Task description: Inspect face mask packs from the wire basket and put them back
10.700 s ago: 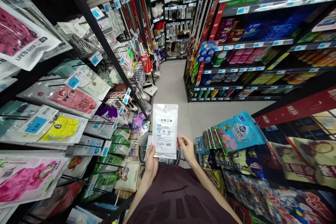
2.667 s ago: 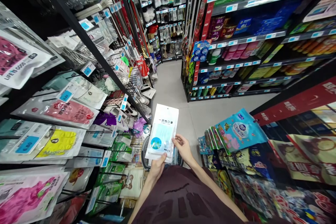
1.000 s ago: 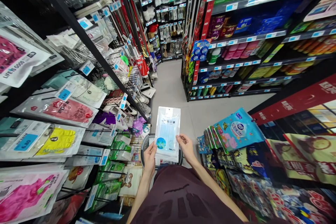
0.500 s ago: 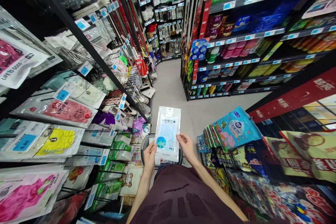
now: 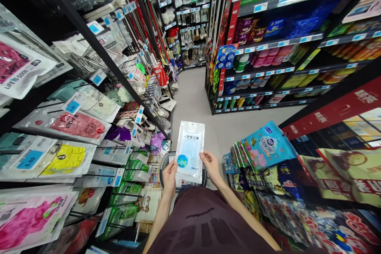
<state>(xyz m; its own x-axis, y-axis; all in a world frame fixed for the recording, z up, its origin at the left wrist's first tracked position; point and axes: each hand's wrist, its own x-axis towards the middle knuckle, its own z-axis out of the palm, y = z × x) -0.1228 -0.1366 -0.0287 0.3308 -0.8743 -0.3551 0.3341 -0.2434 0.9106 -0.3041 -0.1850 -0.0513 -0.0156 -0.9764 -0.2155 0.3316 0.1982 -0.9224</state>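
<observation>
A white and pale blue packet of disposable face masks (image 5: pixel 190 151) is held up in front of my body, its printed face toward me. My left hand (image 5: pixel 170 174) pinches its lower left edge, while the fingers of my right hand (image 5: pixel 210 164) are closed on its right edge. Behind and below the packet is a dark shopping basket (image 5: pixel 163 166), mostly covered by the packet and my shirt. What lies inside the basket is largely hidden.
Packaged gloves (image 5: pixel 64 158) hang on hooks along the left rack. A blue bag (image 5: pixel 266 145) and other packets hang at the right. Shelves of bottles and tubs (image 5: pixel 268 55) stand ahead on the right. Grey floor (image 5: pixel 193 91) runs between the racks.
Almost nothing differs. The view has shifted very slightly, and both hands keep the same hold on the mask packet.
</observation>
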